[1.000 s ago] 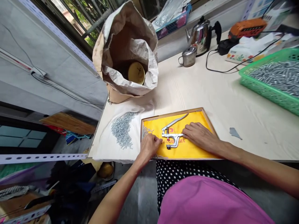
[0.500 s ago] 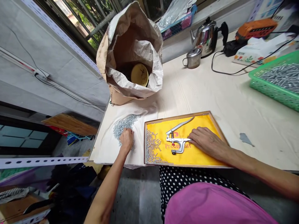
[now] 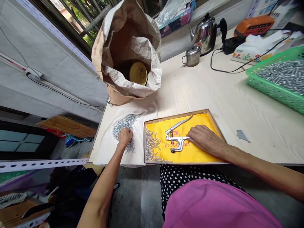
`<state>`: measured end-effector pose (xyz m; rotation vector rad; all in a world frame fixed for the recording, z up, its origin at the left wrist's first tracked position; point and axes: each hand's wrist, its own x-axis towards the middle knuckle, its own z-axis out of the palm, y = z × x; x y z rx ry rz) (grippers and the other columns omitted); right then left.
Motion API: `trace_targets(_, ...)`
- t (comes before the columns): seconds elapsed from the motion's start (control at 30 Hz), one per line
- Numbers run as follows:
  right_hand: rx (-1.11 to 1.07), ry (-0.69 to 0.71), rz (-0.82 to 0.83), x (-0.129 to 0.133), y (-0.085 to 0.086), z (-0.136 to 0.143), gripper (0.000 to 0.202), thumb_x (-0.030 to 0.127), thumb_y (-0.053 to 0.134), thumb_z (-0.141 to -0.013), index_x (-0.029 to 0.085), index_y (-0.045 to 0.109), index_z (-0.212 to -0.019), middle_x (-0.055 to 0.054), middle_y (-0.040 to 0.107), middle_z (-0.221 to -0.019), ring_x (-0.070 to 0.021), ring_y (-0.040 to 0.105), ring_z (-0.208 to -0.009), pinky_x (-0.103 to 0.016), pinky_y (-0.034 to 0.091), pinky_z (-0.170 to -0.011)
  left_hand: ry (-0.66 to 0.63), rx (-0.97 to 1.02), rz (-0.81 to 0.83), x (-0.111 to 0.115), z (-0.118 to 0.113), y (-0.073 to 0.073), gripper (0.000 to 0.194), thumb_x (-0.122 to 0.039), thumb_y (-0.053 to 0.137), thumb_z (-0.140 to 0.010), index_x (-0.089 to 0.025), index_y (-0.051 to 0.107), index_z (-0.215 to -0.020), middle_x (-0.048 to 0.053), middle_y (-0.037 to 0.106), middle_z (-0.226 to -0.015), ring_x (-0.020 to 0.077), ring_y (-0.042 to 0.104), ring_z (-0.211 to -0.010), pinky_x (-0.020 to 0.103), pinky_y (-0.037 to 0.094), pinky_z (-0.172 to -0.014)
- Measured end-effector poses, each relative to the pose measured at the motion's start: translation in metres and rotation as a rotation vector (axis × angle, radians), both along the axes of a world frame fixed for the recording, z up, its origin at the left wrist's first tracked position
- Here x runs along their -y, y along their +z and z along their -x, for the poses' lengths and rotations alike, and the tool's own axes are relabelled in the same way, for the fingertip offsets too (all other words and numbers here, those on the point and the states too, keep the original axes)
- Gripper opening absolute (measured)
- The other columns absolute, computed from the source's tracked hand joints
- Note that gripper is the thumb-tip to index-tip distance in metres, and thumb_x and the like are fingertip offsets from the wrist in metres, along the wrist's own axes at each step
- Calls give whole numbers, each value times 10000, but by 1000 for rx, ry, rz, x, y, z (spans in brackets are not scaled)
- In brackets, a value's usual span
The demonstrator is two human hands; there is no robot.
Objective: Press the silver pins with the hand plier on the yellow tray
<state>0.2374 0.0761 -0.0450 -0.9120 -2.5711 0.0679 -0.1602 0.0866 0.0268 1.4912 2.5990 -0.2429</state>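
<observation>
My left hand (image 3: 125, 136) is closed over a heap of small silver metal pins (image 3: 123, 124) on a white cloth (image 3: 102, 146). Whatever is between its fingertips is too small to make out. My right hand (image 3: 203, 138) lies on the yellow-lined shallow tray (image 3: 157, 125), its fingers closed over the handle end of silver snap-fastener pliers (image 3: 178, 139). The pliers lie flat, with their upper lever raised away from the frame. More loose pins (image 3: 152, 146) are scattered along the tray's left side.
Behind the cloth stands a large open paper sack (image 3: 155, 74) with a round yellow container (image 3: 138, 73) inside. A metal cup (image 3: 193, 57), a kettle (image 3: 204, 36) and an orange battery (image 3: 254, 24) stand farther back. The green basket (image 3: 268, 90) at right holds metal pieces.
My left hand has shifted slightly over the heap, and more pins now lie spread below it. My right hand keeps its place on the pliers. The whole view has shifted a little.
</observation>
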Motion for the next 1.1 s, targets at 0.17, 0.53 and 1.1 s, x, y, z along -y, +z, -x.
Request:
trace_targets(0.17, 0, -18, 38, 1, 1, 0, 213, 246, 461, -1001, 181, 576, -834, -51, 592, -837, -202, 472, -803, -338, 291, -761, -71, 158, -202, 15, -23, 11, 169, -234, 544, -823, -154, 689, -861, 85, 730, -894, 207, 651, -821, 266, 422, -664)
trace_targets(0.53, 44, -59, 64, -1, 0, 3, 177, 240, 503, -986, 171, 613, -866, -56, 605, -860, -200, 457, -822, -335, 273, -746, 81, 1163, -153, 63, -169, -14, 367, -450, 770, -627, -135, 656, -776, -28, 585, -502, 91, 470, -387, 212, 365, -396)
trace_targets(1.1, 86, -68, 137, -1, 2, 4, 157, 215, 492, -989, 165, 630, -933, -75, 605, -891, -211, 442, -853, -350, 253, -745, 281, 1167, -79, 63, -180, -17, 420, -497, 824, -562, -151, 618, -679, -26, 556, -452, 76, 443, -371, 193, 328, -377)
